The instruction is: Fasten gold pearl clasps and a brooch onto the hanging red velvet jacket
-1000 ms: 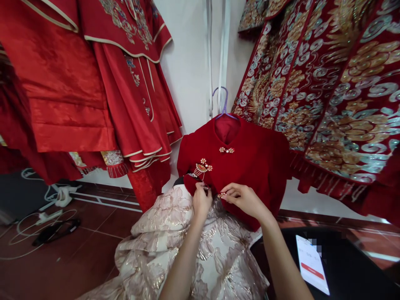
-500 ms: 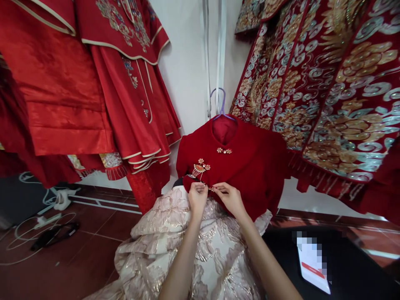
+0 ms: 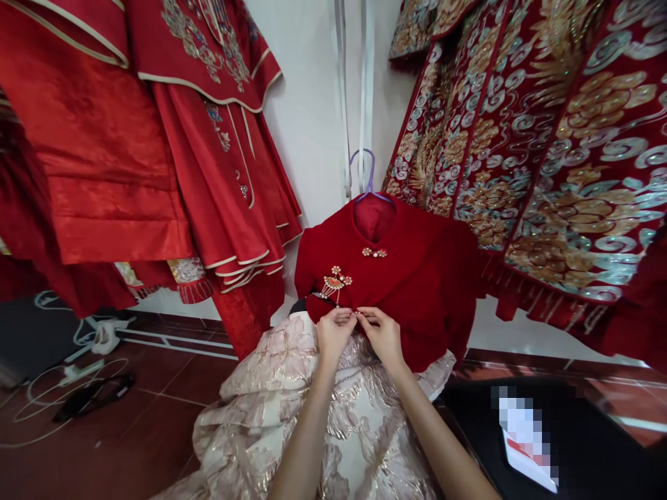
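A short-sleeved dark red top (image 3: 411,278) hangs on a purple hanger (image 3: 369,167). Gold flower-shaped clasps (image 3: 374,253) close its neckline, and a fan-shaped brooch (image 3: 333,283) with dangling strands sits on its chest. Low on the top's front, my left hand (image 3: 333,333) pinches, fingers closed. My right hand (image 3: 383,335) pinches right beside it, and the fingertips of both hands meet. Whatever small part lies between them is hidden by the fingers. Beneath my forearms spreads a cream and gold brocade skirt (image 3: 365,430).
Red garments (image 3: 119,167) hang at the left, and a heavily embroidered red garment (image 3: 563,160) hangs at the right. A phone (image 3: 529,458) lies on a black surface (image 3: 588,430). White cables (image 3: 31,396) and a power strip (image 3: 80,373) lie on the tiled floor (image 3: 156,423).
My right hand has moved slightly left, bringing its fingertips against those of my left hand. The small gold piece seen at the right fingertips before is now covered.
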Motion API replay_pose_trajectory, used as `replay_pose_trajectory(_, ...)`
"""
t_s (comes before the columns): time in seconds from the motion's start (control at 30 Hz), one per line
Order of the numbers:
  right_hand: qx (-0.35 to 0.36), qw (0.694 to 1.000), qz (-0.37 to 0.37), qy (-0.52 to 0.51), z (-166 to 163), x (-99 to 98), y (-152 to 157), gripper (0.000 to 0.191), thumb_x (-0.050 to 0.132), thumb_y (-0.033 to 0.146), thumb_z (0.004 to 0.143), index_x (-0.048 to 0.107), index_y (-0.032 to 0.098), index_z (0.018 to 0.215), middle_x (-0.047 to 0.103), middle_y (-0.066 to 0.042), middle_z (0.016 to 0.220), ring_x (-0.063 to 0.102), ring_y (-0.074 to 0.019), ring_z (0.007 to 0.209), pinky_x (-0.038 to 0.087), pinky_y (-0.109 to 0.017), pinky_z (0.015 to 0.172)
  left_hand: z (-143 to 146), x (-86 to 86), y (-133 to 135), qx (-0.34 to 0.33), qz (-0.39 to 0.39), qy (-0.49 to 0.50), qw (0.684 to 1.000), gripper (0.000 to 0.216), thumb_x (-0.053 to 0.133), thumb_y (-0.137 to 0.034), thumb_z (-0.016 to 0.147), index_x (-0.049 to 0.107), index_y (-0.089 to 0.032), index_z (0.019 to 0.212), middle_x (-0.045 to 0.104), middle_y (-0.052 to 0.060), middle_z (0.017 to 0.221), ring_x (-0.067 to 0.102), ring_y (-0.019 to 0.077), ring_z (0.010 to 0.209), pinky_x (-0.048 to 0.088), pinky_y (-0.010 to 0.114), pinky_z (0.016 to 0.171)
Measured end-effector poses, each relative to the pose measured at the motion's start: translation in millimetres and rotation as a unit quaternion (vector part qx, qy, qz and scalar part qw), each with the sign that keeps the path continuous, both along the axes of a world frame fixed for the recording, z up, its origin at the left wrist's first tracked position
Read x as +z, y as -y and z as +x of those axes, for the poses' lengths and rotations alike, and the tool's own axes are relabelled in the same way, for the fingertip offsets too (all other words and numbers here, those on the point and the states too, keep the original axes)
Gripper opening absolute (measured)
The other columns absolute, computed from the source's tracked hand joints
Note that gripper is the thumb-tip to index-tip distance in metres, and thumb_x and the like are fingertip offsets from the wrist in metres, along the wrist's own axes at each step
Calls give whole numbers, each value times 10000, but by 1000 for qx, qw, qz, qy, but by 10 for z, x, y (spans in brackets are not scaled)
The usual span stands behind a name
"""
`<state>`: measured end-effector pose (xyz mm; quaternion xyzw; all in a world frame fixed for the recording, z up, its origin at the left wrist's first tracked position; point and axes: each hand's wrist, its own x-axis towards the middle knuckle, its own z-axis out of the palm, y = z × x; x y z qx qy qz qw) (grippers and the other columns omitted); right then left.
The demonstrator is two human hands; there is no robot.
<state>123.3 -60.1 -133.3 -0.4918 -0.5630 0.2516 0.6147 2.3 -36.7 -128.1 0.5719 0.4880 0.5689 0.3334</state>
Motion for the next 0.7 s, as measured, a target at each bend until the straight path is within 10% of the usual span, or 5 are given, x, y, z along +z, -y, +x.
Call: replay_pose_trajectory(0.7,-8,1000,12,26,25,-7,-14,228,607,370,826,711,191,920,719,-59,924,691,-186,803,583,-301,741,-123,91,47,38,11,-189,981,164,637,-91,713,626,-155,863,686,56,905,654,113,692,527,240,694)
